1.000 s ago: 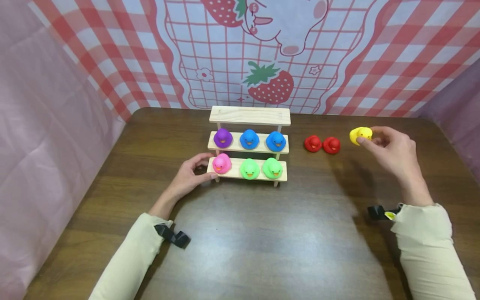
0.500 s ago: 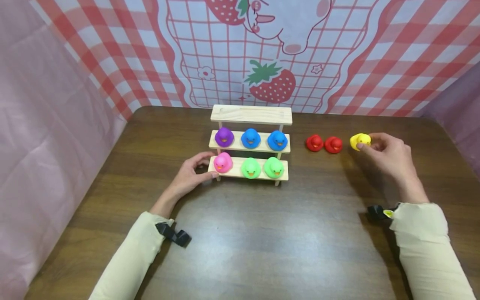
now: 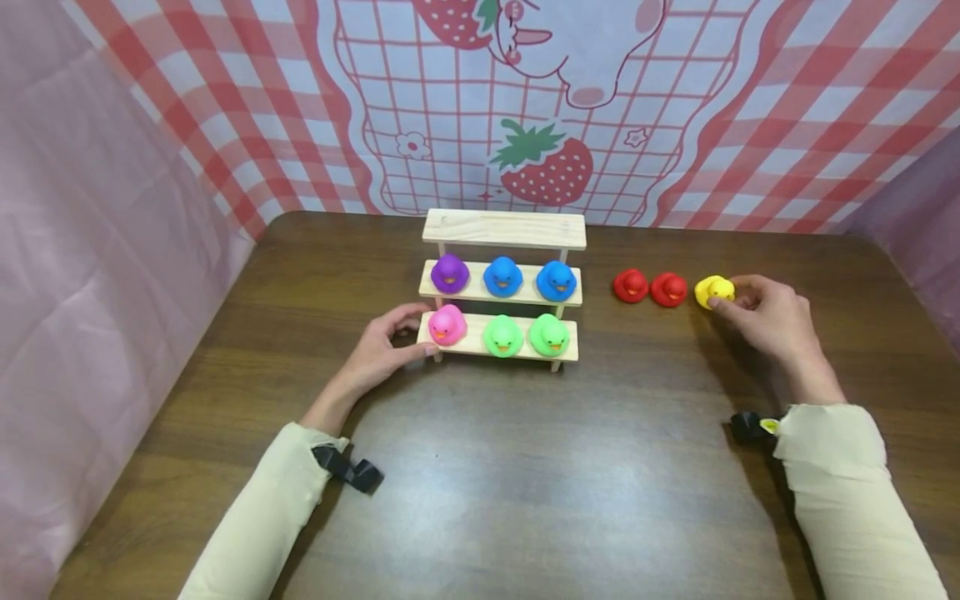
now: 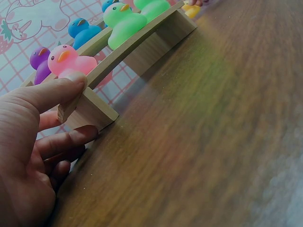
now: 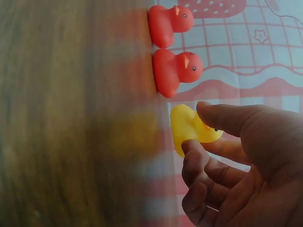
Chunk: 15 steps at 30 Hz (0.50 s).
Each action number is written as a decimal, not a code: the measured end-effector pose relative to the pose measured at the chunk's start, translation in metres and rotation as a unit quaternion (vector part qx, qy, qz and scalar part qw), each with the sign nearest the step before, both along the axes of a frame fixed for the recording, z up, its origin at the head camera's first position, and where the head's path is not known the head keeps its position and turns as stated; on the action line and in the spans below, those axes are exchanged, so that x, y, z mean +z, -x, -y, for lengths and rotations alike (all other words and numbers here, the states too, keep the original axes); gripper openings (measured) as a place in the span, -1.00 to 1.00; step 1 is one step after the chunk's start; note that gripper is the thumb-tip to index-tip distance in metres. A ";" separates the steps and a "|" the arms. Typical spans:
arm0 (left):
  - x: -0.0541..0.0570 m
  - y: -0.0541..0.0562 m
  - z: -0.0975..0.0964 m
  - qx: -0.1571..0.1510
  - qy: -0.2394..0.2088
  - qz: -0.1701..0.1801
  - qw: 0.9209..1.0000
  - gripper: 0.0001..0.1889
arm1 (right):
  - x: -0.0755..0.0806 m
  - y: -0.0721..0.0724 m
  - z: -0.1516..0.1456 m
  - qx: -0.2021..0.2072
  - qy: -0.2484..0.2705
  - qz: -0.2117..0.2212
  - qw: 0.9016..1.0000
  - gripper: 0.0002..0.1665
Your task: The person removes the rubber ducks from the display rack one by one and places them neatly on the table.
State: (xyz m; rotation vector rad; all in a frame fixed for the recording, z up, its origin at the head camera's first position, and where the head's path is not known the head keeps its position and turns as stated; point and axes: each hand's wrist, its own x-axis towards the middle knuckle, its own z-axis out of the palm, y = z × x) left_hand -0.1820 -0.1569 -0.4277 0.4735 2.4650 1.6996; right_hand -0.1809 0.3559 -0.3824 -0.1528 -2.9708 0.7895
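Two hands work at a dark wooden table (image 3: 525,467): the right hand (image 3: 765,321) pinches a yellow duck (image 3: 713,292) set on the tabletop just right of two red ducks (image 3: 649,287). The left hand (image 3: 378,354), thumb and fingers curled, grips the left end of a stepped wooden rack (image 3: 502,229), thumb beside a pink duck (image 3: 447,325). Green, blue and purple ducks fill the steps.

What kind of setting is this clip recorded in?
Most likely a staged tabletop booth rather than a lived-in room: a dark wooden table closed in by a strawberry-print cloth backdrop and pink side sheets. On it stands a small wooden stepped shelf with rubber ducks.
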 end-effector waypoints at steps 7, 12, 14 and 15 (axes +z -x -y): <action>0.000 0.001 -0.001 0.001 0.002 0.004 1.000 -0.35 | -0.004 0.003 -0.002 0.008 -0.002 0.012 1.000 -0.27; 0.000 0.000 -0.001 0.001 0.003 0.002 1.000 -0.36 | -0.006 0.005 -0.002 0.009 -0.006 0.016 1.000 -0.28; 0.000 0.000 0.000 0.000 0.005 0.000 1.000 -0.36 | -0.007 0.006 -0.002 0.009 -0.004 0.019 1.000 -0.27; 0.000 0.000 -0.001 0.000 0.005 -0.001 1.000 -0.36 | -0.007 0.006 -0.002 0.008 -0.003 0.019 1.000 -0.26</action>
